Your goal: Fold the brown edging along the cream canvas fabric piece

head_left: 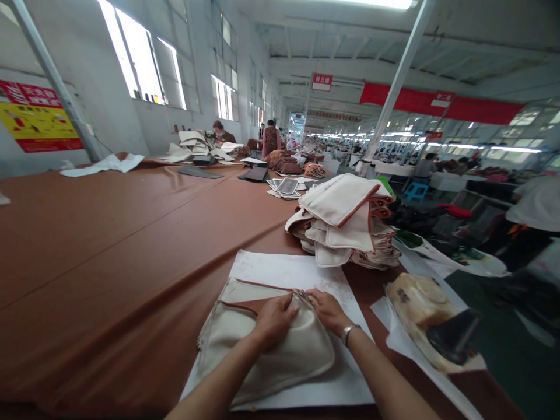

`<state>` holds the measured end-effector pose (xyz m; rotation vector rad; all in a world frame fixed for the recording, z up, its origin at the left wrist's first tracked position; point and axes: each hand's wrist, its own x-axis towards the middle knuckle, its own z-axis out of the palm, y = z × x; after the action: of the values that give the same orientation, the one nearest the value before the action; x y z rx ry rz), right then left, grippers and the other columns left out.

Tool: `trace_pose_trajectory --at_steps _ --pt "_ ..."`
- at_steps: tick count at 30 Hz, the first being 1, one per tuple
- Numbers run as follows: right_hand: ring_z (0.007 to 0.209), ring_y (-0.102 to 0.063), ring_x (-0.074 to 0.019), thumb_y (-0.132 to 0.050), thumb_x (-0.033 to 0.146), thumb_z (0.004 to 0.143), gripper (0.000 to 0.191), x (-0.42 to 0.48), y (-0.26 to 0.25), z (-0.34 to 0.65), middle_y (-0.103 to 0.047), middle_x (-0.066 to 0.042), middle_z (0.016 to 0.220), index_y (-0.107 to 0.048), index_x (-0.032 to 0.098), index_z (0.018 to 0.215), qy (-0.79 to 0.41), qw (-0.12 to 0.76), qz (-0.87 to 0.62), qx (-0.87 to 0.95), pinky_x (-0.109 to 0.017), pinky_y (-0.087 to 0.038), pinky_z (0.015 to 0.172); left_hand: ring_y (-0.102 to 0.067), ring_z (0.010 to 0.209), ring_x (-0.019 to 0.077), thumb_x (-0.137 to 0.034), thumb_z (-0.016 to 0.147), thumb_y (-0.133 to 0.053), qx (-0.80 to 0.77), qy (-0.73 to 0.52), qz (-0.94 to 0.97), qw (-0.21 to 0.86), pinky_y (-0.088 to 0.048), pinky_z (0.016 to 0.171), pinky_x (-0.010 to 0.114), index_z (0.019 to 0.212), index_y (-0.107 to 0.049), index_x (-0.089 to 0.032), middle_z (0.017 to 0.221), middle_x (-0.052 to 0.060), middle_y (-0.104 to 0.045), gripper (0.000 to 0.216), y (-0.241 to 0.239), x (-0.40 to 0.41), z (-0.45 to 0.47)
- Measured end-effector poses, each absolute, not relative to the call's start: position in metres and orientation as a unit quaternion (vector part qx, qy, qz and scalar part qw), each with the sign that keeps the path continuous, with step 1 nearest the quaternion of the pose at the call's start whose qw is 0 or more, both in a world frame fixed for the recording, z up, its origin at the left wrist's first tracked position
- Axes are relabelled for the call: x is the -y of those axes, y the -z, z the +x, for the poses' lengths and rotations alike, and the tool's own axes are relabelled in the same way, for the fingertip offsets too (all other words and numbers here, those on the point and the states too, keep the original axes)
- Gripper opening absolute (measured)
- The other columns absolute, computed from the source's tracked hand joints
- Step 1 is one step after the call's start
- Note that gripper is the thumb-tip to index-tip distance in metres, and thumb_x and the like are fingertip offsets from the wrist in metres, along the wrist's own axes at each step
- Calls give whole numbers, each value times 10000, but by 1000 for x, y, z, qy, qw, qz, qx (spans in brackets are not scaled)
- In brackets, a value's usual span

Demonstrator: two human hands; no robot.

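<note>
A cream sewn panel with brown edging [306, 350] lies on top of a stack of similar pieces [214, 344], on a white sheet [350, 373]. My left hand [273, 321] is closed on the panel's upper edge, its thumb on the cream side. Close by on the right, my right hand [327, 309] pinches the same edge near its corner, where the layers bunch together. The tips of the right fingers are partly hidden behind the fabric. A silver bracelet [350, 333] circles my right wrist.
Beyond the sheet rises a tall pile of cream and brown pieces [341, 216]. A stained container with a dark nozzle-like part [420, 297] stands at the right edge. Brown sheeting [109, 245] covers the table. Grey cards [286, 186] lie farther back, and people [270, 140] are in the background.
</note>
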<state>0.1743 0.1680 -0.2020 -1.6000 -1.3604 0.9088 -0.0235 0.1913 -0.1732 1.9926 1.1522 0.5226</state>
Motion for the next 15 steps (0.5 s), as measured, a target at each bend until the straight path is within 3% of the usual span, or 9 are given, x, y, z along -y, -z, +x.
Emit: trace_pose_trajectory --at_steps 8,15 --pt "938 -664 -203 -583 326 963 237 -155 194 153 -669 -67 1091 -636 144 1103 -316 350 -672 571 -395 -568 822 -586 821 201 -318 816 -584 -413 -295 736 449 -444 778 253 840 -667 -177 822 23 -652 165 171 -175 -31" --pt "988 -648 -208 -569 311 971 248 -164 208 142 -636 -88 1190 -612 173 1172 -232 280 -799 480 -409 -562 853 -477 632 145 -446 852 -567 -350 -311 710 525 -381 571 226 676 -579 -147 663 1 -524 347 132 -141 -82"
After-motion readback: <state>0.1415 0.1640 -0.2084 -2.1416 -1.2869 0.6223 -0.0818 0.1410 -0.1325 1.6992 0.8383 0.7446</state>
